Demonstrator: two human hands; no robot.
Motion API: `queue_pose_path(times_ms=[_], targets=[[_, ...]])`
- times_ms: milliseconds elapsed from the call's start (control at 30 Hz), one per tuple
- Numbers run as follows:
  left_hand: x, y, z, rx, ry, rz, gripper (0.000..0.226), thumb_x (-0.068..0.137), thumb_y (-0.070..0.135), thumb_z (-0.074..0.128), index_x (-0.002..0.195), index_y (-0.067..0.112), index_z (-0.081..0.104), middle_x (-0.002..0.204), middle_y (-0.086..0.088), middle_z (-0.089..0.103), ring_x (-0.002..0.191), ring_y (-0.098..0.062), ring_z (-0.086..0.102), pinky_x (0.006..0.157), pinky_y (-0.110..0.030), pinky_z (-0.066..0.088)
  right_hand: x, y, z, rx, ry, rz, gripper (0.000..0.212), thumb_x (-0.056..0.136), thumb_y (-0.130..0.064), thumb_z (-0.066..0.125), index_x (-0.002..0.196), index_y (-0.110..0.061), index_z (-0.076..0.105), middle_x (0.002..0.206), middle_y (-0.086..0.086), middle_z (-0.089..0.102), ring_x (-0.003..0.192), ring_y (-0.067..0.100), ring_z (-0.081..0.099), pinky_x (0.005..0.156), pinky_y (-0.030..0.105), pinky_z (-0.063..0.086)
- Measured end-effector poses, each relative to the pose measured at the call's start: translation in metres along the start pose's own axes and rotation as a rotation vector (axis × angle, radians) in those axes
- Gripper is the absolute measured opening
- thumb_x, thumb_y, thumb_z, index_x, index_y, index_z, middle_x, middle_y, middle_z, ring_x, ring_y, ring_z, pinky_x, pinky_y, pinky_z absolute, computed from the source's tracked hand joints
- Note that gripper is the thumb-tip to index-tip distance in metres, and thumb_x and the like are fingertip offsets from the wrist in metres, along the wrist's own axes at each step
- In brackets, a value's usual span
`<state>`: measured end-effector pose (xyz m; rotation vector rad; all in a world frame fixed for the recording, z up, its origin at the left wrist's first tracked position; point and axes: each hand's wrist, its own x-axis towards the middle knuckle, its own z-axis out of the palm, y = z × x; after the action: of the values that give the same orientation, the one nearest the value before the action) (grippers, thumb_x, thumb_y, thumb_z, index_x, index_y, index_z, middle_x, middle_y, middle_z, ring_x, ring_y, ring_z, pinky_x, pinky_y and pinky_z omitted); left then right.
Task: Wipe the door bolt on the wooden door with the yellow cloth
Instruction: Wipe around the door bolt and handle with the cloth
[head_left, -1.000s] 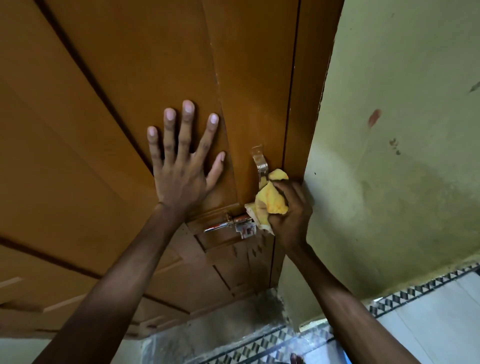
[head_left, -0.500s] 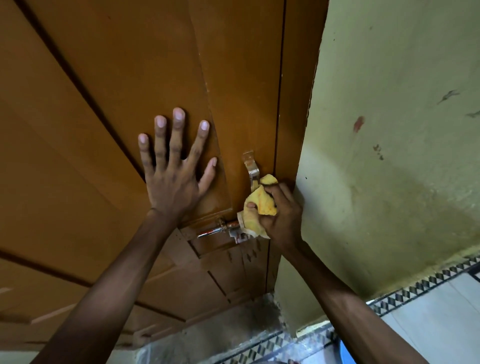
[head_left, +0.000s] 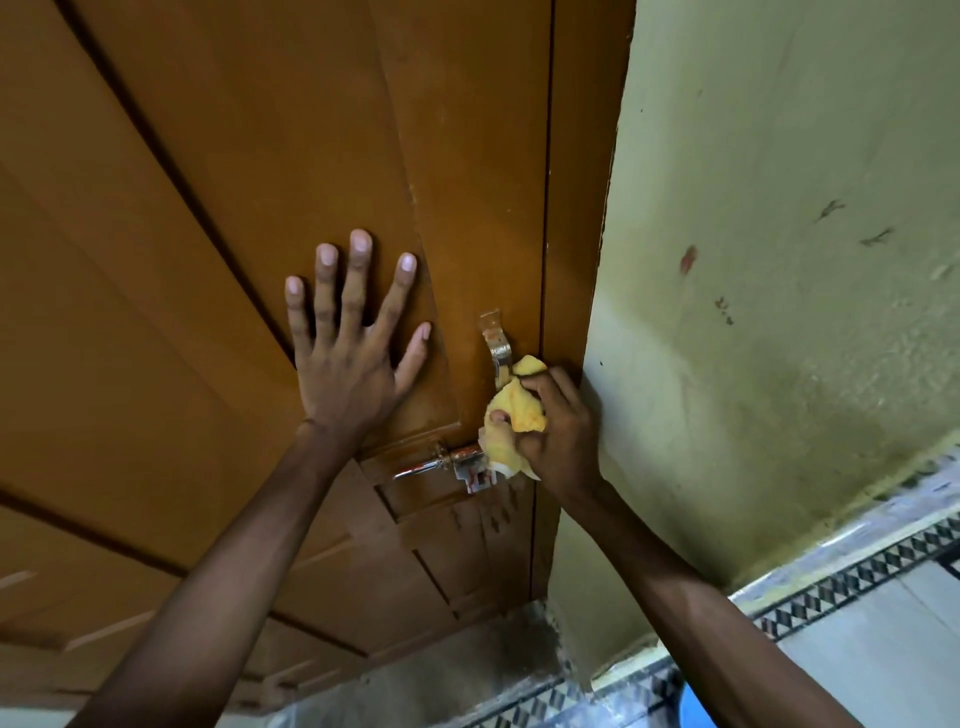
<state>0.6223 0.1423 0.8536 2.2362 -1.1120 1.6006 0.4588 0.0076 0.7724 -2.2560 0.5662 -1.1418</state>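
Note:
The brown wooden door (head_left: 234, 182) fills the left and centre of the head view. A shiny metal door bolt (head_left: 447, 464) runs across it near the frame, with a metal handle (head_left: 496, 340) above. My right hand (head_left: 558, 431) grips a bunched yellow cloth (head_left: 514, 415) and holds it against the right end of the bolt, hiding that end. My left hand (head_left: 353, 343) lies flat on the door panel with fingers spread, left of the handle and above the bolt.
A pale green plastered wall (head_left: 779, 260) with dark marks stands right of the door frame (head_left: 576, 208). Below it runs a black-and-white patterned tile border (head_left: 857, 577) and pale floor tiles. A grey concrete threshold (head_left: 457, 670) lies under the door.
My right hand with the cloth slid down from the handle onto the bolt's right end. My left hand has kept its flat place on the door.

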Motion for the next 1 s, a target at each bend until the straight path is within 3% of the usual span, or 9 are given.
queue_pose_path(times_ms=[100, 267, 367, 500, 567, 733, 800, 900, 1000], targets=[[0.000, 0.001, 0.002, 0.006, 0.012, 0.002, 0.066, 0.095, 0.056, 0.046, 0.152, 0.029, 0.027, 0.157, -0.005, 0.016, 0.149, -0.022, -0.009, 0.121, -0.046, -0.001, -0.001, 0.003, -0.005, -0.073, -0.053, -0.059, 0.041, 0.076, -0.021, 0.052, 0.107, 0.001, 0.070, 0.111, 0.017, 0.068, 0.091, 0.034, 0.068, 0.072, 0.038, 0.060], [0.001, 0.001, 0.001, 0.009, 0.021, 0.010, 0.066, 0.095, 0.056, 0.046, 0.152, 0.029, 0.027, 0.156, -0.006, 0.017, 0.149, -0.023, -0.010, 0.121, -0.047, 0.000, 0.004, 0.008, -0.013, 0.013, -0.088, -0.005, 0.050, 0.063, 0.012, 0.068, 0.111, -0.002, 0.070, 0.113, 0.013, 0.068, 0.101, 0.027, 0.064, 0.082, 0.030, 0.056], [0.000, 0.002, 0.001, 0.002, 0.023, 0.009, 0.067, 0.095, 0.056, 0.046, 0.152, 0.029, 0.026, 0.156, -0.008, 0.016, 0.150, -0.023, -0.010, 0.121, -0.047, 0.001, 0.006, 0.008, -0.023, 0.242, 0.038, 0.251, 0.039, 0.075, 0.002, 0.075, 0.113, -0.008, 0.070, 0.111, 0.005, 0.069, 0.101, 0.017, 0.064, 0.088, 0.036, 0.056], [0.000, 0.001, 0.001, -0.010, 0.026, 0.012, 0.067, 0.095, 0.056, 0.046, 0.153, 0.029, 0.025, 0.157, -0.007, 0.017, 0.150, -0.023, -0.008, 0.120, -0.048, 0.003, 0.017, -0.005, -0.031, 0.486, -0.046, 0.529, 0.043, 0.085, -0.012, 0.072, 0.127, -0.012, 0.062, 0.122, 0.003, 0.067, 0.111, 0.018, 0.064, 0.095, 0.042, 0.054], [-0.001, 0.001, 0.002, -0.014, 0.030, 0.013, 0.067, 0.095, 0.056, 0.046, 0.153, 0.029, 0.025, 0.157, -0.007, 0.017, 0.150, -0.023, -0.008, 0.120, -0.048, 0.003, 0.027, -0.021, -0.034, 0.505, -0.049, 0.496, 0.042, 0.085, -0.014, 0.072, 0.126, -0.011, 0.063, 0.118, -0.001, 0.069, 0.108, 0.014, 0.065, 0.095, 0.039, 0.055], [-0.001, 0.001, 0.004, -0.009, 0.040, 0.019, 0.068, 0.094, 0.057, 0.046, 0.153, 0.030, 0.024, 0.162, -0.003, -0.005, 0.150, -0.023, -0.008, 0.121, -0.047, 0.001, 0.034, -0.041, -0.034, 0.492, -0.037, 0.448, 0.052, 0.069, -0.016, 0.087, 0.116, -0.017, 0.065, 0.098, -0.022, 0.060, 0.089, -0.011, 0.057, 0.071, 0.005, 0.050], [-0.002, 0.002, 0.005, -0.011, 0.039, 0.013, 0.069, 0.094, 0.057, 0.046, 0.153, 0.030, 0.023, 0.163, -0.002, -0.010, 0.150, -0.023, -0.008, 0.121, -0.046, 0.000, 0.036, -0.040, -0.030, 0.374, -0.037, 0.376, 0.055, 0.067, -0.016, 0.088, 0.117, -0.017, 0.064, 0.106, -0.012, 0.061, 0.094, -0.005, 0.055, 0.077, 0.007, 0.045], [-0.002, 0.003, 0.006, -0.012, 0.048, -0.003, 0.069, 0.093, 0.057, 0.047, 0.153, 0.031, 0.024, 0.163, -0.002, -0.010, 0.150, -0.023, -0.008, 0.121, -0.047, -0.001, 0.035, -0.031, -0.021, 0.207, -0.105, 0.337, 0.053, 0.068, -0.010, 0.085, 0.118, -0.012, 0.065, 0.116, 0.003, 0.059, 0.106, 0.015, 0.053, 0.088, 0.025, 0.045], [-0.002, 0.003, 0.007, -0.014, 0.053, 0.001, 0.069, 0.093, 0.057, 0.047, 0.152, 0.031, 0.025, 0.163, -0.002, -0.009, 0.150, -0.023, -0.007, 0.120, -0.047, 0.000, 0.026, -0.021, -0.015, 0.050, -0.212, 0.285, 0.045, 0.070, -0.003, 0.081, 0.114, -0.009, 0.068, 0.112, 0.008, 0.061, 0.103, 0.025, 0.058, 0.083, 0.026, 0.045]])
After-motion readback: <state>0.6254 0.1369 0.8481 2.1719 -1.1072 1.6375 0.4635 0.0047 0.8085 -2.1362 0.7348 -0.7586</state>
